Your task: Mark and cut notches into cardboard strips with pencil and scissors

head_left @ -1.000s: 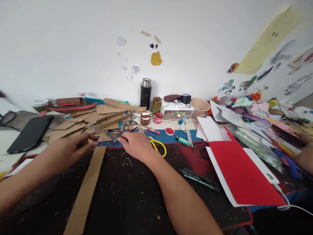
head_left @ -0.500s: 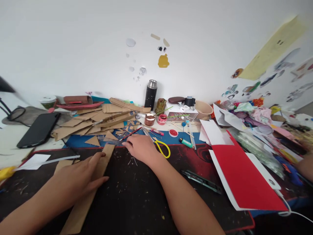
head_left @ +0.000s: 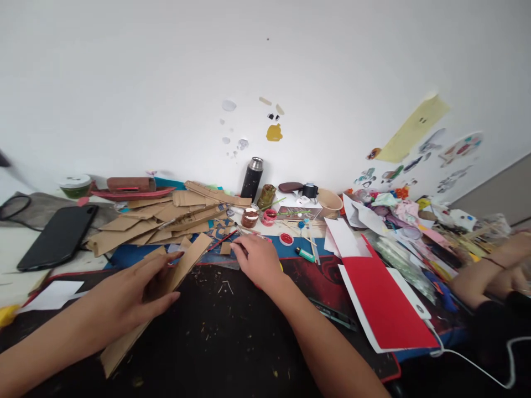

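My left hand (head_left: 128, 296) grips a long cardboard strip (head_left: 193, 257) between thumb and fingers, its far end tilted up off the dark mat. My right hand (head_left: 259, 260) is palm down at the mat's back edge, fingers curled down. Under its wrist peeks a bit of the yellow handle of the scissors (head_left: 282, 267); the rest of them is covered. What the right fingertips hold, if anything, is hidden. A small cardboard scrap (head_left: 225, 249) and a thin red stick (head_left: 222, 241) lie just left of those fingers.
Cardboard pieces (head_left: 136, 226) are heaped at the back left beside a black phone (head_left: 58, 235). Paint jars (head_left: 249, 218) and a flask (head_left: 252, 178) stand behind my right hand. A cutter (head_left: 334, 315) and red paper (head_left: 390, 304) lie rightward. Another person's arm (head_left: 485, 271) is far right.
The view has tilted up and swung right. My left hand has raised the strip's far end. My right hand has shifted right over the scissors, covering most of them.
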Motion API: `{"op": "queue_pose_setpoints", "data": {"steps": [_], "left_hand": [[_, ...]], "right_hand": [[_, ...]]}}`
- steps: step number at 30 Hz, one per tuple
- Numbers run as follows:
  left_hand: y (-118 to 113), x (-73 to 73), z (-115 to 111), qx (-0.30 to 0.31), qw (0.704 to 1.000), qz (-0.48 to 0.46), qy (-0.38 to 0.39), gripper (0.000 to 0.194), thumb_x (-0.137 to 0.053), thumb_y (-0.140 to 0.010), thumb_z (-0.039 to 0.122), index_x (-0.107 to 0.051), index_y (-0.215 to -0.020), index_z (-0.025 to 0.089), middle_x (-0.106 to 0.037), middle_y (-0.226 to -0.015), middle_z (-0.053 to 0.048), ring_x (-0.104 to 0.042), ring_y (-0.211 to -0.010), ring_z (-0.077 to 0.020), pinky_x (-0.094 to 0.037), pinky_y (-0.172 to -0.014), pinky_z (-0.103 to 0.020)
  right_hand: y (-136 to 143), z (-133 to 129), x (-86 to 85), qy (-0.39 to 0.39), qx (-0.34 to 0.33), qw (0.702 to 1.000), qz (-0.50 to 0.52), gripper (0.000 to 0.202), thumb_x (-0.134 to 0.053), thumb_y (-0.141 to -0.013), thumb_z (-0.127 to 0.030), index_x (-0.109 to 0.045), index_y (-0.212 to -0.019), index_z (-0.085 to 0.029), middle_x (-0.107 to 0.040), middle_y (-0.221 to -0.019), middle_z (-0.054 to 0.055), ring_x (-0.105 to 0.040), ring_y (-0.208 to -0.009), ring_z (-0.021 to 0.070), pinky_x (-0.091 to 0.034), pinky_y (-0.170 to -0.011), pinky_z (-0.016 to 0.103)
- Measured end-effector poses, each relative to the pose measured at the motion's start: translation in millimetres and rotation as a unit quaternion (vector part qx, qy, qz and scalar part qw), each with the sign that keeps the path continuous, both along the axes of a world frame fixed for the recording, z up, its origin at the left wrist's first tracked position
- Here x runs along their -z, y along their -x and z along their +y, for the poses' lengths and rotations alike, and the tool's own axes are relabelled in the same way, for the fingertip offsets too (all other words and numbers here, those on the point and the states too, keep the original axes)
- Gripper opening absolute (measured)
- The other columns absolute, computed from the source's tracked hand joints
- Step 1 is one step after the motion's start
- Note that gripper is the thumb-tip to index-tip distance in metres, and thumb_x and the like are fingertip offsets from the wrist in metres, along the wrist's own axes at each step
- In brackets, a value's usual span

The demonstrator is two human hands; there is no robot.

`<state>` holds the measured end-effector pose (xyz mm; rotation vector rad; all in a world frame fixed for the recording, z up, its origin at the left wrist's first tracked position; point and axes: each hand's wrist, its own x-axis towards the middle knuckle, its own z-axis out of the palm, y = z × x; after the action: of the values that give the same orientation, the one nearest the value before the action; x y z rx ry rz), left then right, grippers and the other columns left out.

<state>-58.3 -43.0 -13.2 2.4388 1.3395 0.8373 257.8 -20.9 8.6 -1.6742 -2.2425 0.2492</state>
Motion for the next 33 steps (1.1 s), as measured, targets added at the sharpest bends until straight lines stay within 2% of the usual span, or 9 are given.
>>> {"op": "queue_pose_setpoints", "data": {"steps": [3,7,9,11,15,22,27,31,33], "left_hand": [[-6,-1.2,15,0.042,0.998,0.024,0.031,0.053,-0.067,-0.102,0.062,-0.077,-0.137,0.025,-0.085,-0.124,-0.009,-0.082,-0.100,-0.0313,-0.066,-0.084,-0.036],[-12,7.3,28,0.030,0.999,0.026,0.003,0.058,-0.067,-0.100,0.065,-0.077,-0.141,0.025,-0.080,-0.141,-0.013,-0.081,-0.118,-0.0376,-0.066,-0.100,-0.044],[-14,13.9,29,0.035,0.999,0.016,-0.002,0.058,-0.065,-0.100,0.067,-0.078,-0.139,0.026,-0.080,-0.141,-0.014,-0.081,-0.119,-0.0373,-0.066,-0.101,-0.045],[-15,19.5,28,0.038,0.999,0.012,-0.002,0.059,-0.064,-0.100,0.069,-0.080,-0.136,0.026,-0.080,-0.139,-0.015,-0.080,-0.120,-0.0374,-0.066,-0.101,-0.044],[-15,23.5,26,0.023,1.000,0.013,0.008,0.065,-0.060,-0.100,0.074,-0.079,-0.138,0.024,-0.079,-0.140,-0.016,-0.080,-0.121,-0.0381,-0.066,-0.102,-0.045],[-11,23.4,26,0.005,1.000,0.026,-0.002,0.065,-0.059,-0.102,0.069,-0.076,-0.146,0.024,-0.076,-0.147,-0.017,-0.078,-0.125,-0.0380,-0.065,-0.104,-0.046],[-13,25.3,26,0.004,0.999,0.026,-0.024,0.060,-0.060,-0.103,0.060,-0.075,-0.147,0.023,-0.076,-0.146,-0.018,-0.078,-0.124,-0.0374,-0.065,-0.102,-0.045],[-15,25.9,27,0.007,0.999,0.038,-0.030,0.059,-0.057,-0.104,0.059,-0.074,-0.148,0.023,-0.075,-0.146,-0.018,-0.079,-0.122,-0.0367,-0.064,-0.102,-0.044],[-15,24.4,27,-0.004,0.998,0.041,-0.040,0.060,-0.056,-0.105,0.059,-0.073,-0.148,0.021,-0.074,-0.145,-0.020,-0.079,-0.120,-0.0371,-0.063,-0.102,-0.046]], "right_hand": [[-19,-11,-14.0,0.058,0.048,0.994,-0.078,0.029,-0.063,-0.118,-0.038,-0.079,-0.134,-0.019,-0.082,-0.133,0.014,-0.077,-0.125,0.0310,-0.054,-0.098,0.037],[-39,-28,-20.6,0.127,0.080,0.976,-0.157,0.035,-0.067,-0.115,-0.038,-0.075,-0.141,-0.017,-0.080,-0.136,0.018,-0.078,-0.123,0.0347,-0.057,-0.097,0.040],[-43,-35,-18.1,0.147,0.084,0.971,-0.169,0.034,-0.073,-0.111,-0.036,-0.077,-0.138,-0.015,-0.080,-0.129,0.019,-0.080,-0.117,0.0363,-0.059,-0.092,0.040],[-44,-38,-12.7,0.156,0.084,0.969,-0.172,0.037,-0.075,-0.109,-0.031,-0.076,-0.142,-0.016,-0.077,-0.137,0.019,-0.081,-0.115,0.0355,-0.059,-0.090,0.040],[-44,-35,-0.7,0.158,0.087,0.972,-0.150,0.038,-0.070,-0.109,-0.027,-0.074,-0.145,-0.019,-0.074,-0.139,0.017,-0.079,-0.117,0.0334,-0.057,-0.096,0.039],[-51,-34,4.7,0.153,0.097,0.982,-0.058,0.035,-0.075,-0.099,-0.023,-0.079,-0.133,-0.017,-0.078,-0.128,0.017,-0.075,-0.112,0.0312,-0.051,-0.099,0.038],[-62,-41,11.1,0.150,0.113,0.979,0.075,0.021,-0.075,-0.092,-0.019,-0.080,-0.112,-0.018,-0.078,-0.101,0.008,-0.070,-0.093,0.0255,-0.048,-0.089,0.036],[-69,-44,22.3,0.178,0.124,0.947,0.236,0.010,-0.072,-0.091,-0.026,-0.076,-0.097,-0.018,-0.072,-0.083,0.002,-0.064,-0.075,0.0205,-0.048,-0.074,0.032],[-68,-46,26.2,0.191,0.124,0.921,0.317,0.020,-0.072,-0.092,-0.039,-0.073,-0.094,-0.019,-0.071,-0.082,0.002,-0.062,-0.070,0.0192,-0.048,-0.069,0.031]]}}
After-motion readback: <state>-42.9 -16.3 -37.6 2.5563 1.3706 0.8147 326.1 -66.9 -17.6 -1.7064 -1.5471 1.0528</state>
